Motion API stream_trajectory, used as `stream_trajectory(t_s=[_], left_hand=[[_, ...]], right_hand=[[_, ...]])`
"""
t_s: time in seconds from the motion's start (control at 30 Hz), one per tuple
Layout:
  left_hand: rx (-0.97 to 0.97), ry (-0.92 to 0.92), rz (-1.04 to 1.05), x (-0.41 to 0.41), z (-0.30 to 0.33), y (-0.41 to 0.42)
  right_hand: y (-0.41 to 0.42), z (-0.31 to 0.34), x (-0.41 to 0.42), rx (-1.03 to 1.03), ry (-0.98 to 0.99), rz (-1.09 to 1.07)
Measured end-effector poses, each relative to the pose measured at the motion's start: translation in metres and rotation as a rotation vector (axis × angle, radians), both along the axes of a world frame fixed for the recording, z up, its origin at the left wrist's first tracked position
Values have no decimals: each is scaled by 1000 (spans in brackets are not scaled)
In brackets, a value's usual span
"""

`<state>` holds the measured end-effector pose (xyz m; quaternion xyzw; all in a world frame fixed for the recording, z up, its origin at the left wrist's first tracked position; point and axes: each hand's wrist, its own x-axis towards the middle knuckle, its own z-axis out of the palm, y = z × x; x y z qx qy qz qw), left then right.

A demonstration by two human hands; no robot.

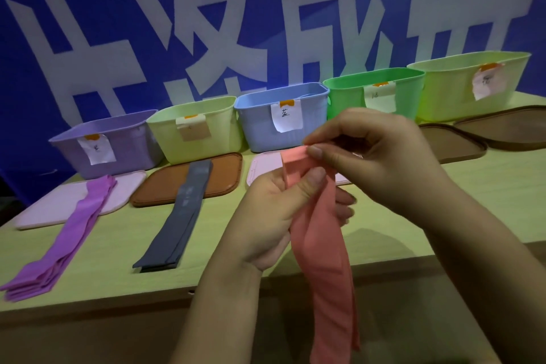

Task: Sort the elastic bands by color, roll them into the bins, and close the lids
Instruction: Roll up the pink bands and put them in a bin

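I see both hands in the middle of the frame, close together, holding a pink band [320, 248]. My left hand [274, 216] grips it lower down, with the thumb pressed on the front. My right hand [372, 151] pinches the top end, which is folded over. The rest of the band hangs down toward the bottom of the frame, past the counter [124, 248] edge.

At the lower left lies a bunch of purple bands [65, 239], one end on a pale pink lid [44, 207]. Next to it a grey band [177, 213] lies across a brown lid [165, 183]. Five bins stand in a row behind (each with a paper label): purple bin [133, 151], yellow-green bin [218, 127], blue bin [257, 127], green bin [345, 97] and a big pale green bin [443, 91] at the upper right. All are open.
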<state>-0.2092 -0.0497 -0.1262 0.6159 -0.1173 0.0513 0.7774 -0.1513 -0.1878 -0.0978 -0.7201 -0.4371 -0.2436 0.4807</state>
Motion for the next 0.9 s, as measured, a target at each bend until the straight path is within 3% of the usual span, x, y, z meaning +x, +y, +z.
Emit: stream_trajectory(t_s=[0.37,0.5,0.6,0.8,0.9], left_hand=[[108,-15,276,-11,-6,-12],[134,-32,335,-11,-6,-15],[139,-47,310,-13,-9,-15],[218,-101,237,-18,-7,-11],[246,-124,210,-18,-5,-7]], right_hand=[[6,-16,-6,-49,-317,-125],[2,-19,-7,-70,-313,-71],[-3,-17,-6,-57,-145,40],[-11,-17,-6,69,484,346],[-10,-15,-9,46,565,323]])
